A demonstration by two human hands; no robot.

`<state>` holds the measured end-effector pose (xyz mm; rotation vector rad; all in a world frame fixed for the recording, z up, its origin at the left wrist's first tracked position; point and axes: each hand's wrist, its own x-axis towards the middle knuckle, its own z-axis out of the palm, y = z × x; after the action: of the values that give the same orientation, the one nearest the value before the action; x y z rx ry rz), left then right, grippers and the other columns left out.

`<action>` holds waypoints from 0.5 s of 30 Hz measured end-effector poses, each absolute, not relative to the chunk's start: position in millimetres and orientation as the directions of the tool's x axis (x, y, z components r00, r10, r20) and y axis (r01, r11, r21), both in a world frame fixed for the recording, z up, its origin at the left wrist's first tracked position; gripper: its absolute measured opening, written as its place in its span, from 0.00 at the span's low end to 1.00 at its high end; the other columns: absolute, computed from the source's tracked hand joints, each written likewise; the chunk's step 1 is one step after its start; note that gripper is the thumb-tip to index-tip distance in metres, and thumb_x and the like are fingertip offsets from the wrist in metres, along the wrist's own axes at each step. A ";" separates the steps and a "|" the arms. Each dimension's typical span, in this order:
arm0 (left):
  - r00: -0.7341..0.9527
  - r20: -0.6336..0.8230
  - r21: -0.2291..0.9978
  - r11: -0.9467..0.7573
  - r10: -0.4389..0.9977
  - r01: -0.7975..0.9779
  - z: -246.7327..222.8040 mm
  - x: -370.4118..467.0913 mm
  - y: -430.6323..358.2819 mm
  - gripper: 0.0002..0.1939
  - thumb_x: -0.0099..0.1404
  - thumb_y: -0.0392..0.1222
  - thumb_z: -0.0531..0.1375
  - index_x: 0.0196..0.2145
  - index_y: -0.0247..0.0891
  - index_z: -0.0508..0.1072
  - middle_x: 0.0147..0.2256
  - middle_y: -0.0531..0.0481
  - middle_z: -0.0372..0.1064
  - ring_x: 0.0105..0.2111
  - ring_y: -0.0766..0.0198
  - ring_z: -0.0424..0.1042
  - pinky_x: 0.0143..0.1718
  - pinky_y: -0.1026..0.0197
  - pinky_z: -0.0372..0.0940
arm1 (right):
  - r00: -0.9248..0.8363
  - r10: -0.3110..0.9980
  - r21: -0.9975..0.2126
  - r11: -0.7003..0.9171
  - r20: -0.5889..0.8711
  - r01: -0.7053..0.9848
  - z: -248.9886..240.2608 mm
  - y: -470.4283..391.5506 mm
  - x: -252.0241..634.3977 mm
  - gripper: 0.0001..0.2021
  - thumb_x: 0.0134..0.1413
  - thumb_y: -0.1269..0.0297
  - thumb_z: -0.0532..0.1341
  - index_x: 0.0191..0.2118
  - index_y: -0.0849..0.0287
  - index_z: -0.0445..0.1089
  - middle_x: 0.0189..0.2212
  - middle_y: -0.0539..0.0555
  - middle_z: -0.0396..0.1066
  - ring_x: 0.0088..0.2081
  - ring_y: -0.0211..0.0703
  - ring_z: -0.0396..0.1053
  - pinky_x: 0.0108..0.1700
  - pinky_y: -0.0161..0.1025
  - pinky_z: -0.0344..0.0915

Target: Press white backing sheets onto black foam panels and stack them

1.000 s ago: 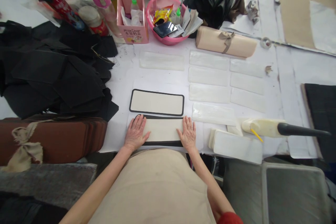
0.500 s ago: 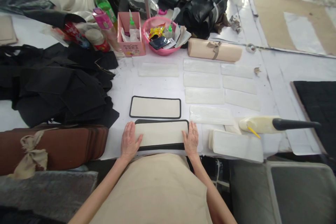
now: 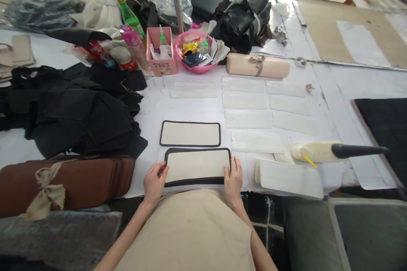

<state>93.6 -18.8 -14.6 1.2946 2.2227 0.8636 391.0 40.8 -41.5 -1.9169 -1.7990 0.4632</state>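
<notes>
Head view: my left hand and right hand are gripping the black-edged panel by its ends; one finished panel is lying beyond, glued white strips are waiting right.

Bright even overhead light, soft shadows, wide-angle bending at edges, slight blur

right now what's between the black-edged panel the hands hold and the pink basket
In the head view, a second black-edged panel lies between the held panel and the pink basket, then a pale strip.

Single head camera, looking forward-down over worktable; near edge close, far clutter distant.
</notes>
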 end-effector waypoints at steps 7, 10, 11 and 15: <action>-0.515 -0.347 0.885 0.456 0.784 0.097 -7.6 93.1 -8.5 0.23 0.53 0.58 0.64 0.36 0.37 0.72 0.34 0.46 0.75 0.35 0.56 0.75 0.41 0.55 0.69 | 0.128 0.983 -0.591 -0.025 0.133 0.806 -34.9 37.5 391.7 0.21 0.66 0.59 0.49 0.58 0.63 0.66 0.59 0.65 0.62 0.60 0.52 0.58 0.60 0.53 0.57; -0.490 -0.390 0.894 0.449 0.780 0.004 6.3 89.9 -2.7 0.23 0.50 0.58 0.66 0.36 0.37 0.72 0.33 0.47 0.75 0.34 0.57 0.75 0.40 0.55 0.70 | 0.166 0.976 -0.657 -0.033 0.142 0.753 -23.3 40.3 391.0 0.18 0.64 0.58 0.52 0.50 0.62 0.71 0.47 0.62 0.71 0.50 0.51 0.66 0.54 0.51 0.62; -0.486 -0.394 0.897 0.443 0.780 -0.016 11.9 87.3 0.7 0.23 0.50 0.57 0.67 0.36 0.37 0.72 0.33 0.47 0.75 0.34 0.58 0.75 0.39 0.56 0.70 | 0.179 0.976 -0.687 -0.043 0.127 0.725 -18.1 43.6 390.2 0.17 0.63 0.58 0.53 0.48 0.61 0.72 0.43 0.61 0.73 0.46 0.49 0.68 0.52 0.50 0.64; -0.521 -0.356 0.922 0.382 0.776 -0.061 29.7 68.9 27.2 0.21 0.50 0.53 0.68 0.37 0.37 0.73 0.33 0.48 0.75 0.34 0.60 0.74 0.38 0.59 0.70 | 0.235 0.972 -0.839 -0.115 0.016 0.532 -0.1 75.2 381.6 0.15 0.59 0.56 0.57 0.45 0.61 0.73 0.39 0.58 0.75 0.38 0.46 0.72 0.44 0.44 0.67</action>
<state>68.9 27.2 29.7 0.6242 1.7959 1.2450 381.6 75.2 -0.1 -1.7574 -1.3953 0.7397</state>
